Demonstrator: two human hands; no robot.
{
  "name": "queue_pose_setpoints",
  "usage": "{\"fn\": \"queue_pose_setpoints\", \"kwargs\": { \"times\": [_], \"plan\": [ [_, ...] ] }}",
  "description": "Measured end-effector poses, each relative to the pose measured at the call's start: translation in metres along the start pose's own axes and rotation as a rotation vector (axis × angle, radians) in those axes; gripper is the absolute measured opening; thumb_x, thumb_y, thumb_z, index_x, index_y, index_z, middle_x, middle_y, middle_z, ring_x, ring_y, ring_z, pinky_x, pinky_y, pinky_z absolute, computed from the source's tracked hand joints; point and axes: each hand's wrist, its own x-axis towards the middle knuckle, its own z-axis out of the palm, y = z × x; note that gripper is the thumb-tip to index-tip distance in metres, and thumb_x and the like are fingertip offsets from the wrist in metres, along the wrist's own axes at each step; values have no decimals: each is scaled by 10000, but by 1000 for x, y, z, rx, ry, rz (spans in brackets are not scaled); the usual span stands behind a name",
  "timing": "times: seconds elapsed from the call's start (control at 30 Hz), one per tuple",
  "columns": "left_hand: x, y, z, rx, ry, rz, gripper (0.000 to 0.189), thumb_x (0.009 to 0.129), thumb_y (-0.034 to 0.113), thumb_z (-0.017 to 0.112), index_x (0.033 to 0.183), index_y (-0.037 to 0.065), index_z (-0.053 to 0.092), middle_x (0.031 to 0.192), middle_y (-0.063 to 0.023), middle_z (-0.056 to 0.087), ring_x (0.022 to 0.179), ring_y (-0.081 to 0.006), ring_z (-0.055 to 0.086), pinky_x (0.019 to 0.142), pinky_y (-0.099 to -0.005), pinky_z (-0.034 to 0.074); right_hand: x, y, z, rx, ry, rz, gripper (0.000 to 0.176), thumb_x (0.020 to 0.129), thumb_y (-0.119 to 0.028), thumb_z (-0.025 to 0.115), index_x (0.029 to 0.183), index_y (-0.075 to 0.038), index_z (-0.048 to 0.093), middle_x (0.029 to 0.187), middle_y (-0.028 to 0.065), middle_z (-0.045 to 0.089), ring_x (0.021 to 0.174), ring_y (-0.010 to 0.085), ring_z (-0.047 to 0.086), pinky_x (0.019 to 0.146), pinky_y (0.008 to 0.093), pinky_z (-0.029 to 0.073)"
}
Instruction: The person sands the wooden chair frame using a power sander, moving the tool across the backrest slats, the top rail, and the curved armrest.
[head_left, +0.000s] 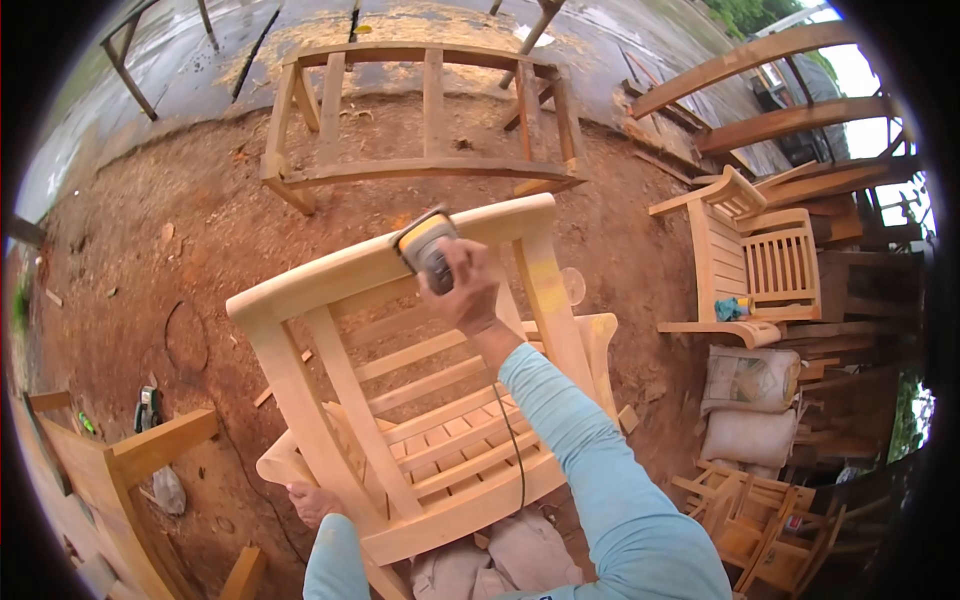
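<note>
A pale wooden chair (385, 262) stands tilted in front of me, its slatted seat visible through the frame. My right hand (465, 287) is wrapped round a yellow and grey power sander (427, 243), whose pad rests on the chair's wide top rail near the middle. A dark cord (512, 430) hangs from the sander across the slats. At the lower left, my left hand (313, 503) grips the chair's frame beside the curved arm end; its fingers are partly hidden behind the wood.
A bare wooden frame (432, 105) stands beyond the chair. On the right are another slatted chair (715, 255), stacked sacks (750, 380) and small wooden furniture (755, 520). Large timber pieces (165, 447) and a clear bag (168, 490) are at the lower left.
</note>
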Motion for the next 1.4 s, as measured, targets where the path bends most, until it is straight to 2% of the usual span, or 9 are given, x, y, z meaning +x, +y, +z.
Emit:
{"fn": "queue_pose_setpoints", "kwargs": {
  "times": [0.17, 0.43, 0.5, 0.6, 0.73, 0.9, 1.2, 1.3, 1.4],
  "plan": [
    [-2, 1, -3, -6, -5, 3, 601, 1073, 576, 362, 1190, 133, 751, 1083, -198, 772, 1001, -459, 716, 900, -581, 535, 14, 27, -19, -51, -2, -153, 673, 736, -256, 855, 1344, -247, 568, 1178, 136, 601, 970, 369, 694, 737, 461, 617],
    [8, -9, 10, -2, -59, -4, 651, 1061, 613, 323, 1257, 152, 740, 1132, -196, 768, 1057, -444, 715, 932, -569, 533, 44, 102, -51, -183, 151, 224, 698, 790, -294, 828, 1404, -165, 522, 1214, 191, 631, 1070, 407, 679, 852, 519, 582],
    [5, -8, 9, -21, -3, 21, 581, 1069, 563, 377, 1144, 118, 742, 1078, -191, 768, 988, -438, 716, 856, -580, 539, 53, 116, -50, -247, 233, 267, 698, 794, -299, 826, 1405, -158, 519, 1235, 203, 632, 1049, 426, 683, 874, 536, 569],
    [1, -6, 9, -36, 29, 46, 550, 1072, 534, 408, 1060, 91, 735, 1026, -183, 768, 940, -433, 717, 800, -582, 542, 63, 101, -51, -277, 186, 649, 713, 797, -366, 835, 1398, -116, 544, 1212, 231, 671, 1102, 420, 678, 923, 506, 561],
    [-2, -1, 3, -29, 58, 50, 550, 1071, 530, 415, 1023, 77, 721, 970, -173, 764, 909, -432, 716, 789, -581, 540, 54, 65, -24, -229, 164, 367, 713, 781, -377, 816, 1390, -148, 523, 1125, 199, 663, 1058, 426, 662, 899, 530, 544],
    [1, -6, 13, -34, 102, 68, 510, 1070, 500, 449, 993, 70, 712, 940, -167, 760, 875, -423, 718, 762, -569, 547, 53, -31, 10, -196, -49, 232, 722, 799, -359, 786, 1428, -166, 489, 1125, 219, 598, 962, 413, 681, 815, 539, 586],
    [2, -10, 23, -53, 205, 106, 462, 1063, 477, 499, 945, 83, 709, 884, -148, 756, 824, -406, 719, 707, -555, 548, 55, -181, 45, 102, -487, 173, 681, 833, -380, 775, 1438, -208, 512, 1183, 222, 578, 972, 411, 697, 802, 520, 599],
    [1, -8, 19, -39, 206, 100, 459, 1062, 478, 503, 935, 86, 705, 884, -147, 756, 814, -408, 717, 697, -558, 546, 43, -198, 61, 186, -459, 10, 654, 828, -360, 780, 1424, -240, 537, 1192, 195, 585, 952, 395, 709, 795, 532, 599],
    [0, -7, 16, -9, 198, 88, 459, 1061, 482, 502, 932, 87, 697, 884, -148, 756, 815, -411, 715, 697, -560, 542, 40, -191, 54, 159, -431, 35, 626, 821, -343, 782, 1401, -267, 561, 1170, 175, 602, 946, 380, 713, 796, 527, 602]
  ]
}}
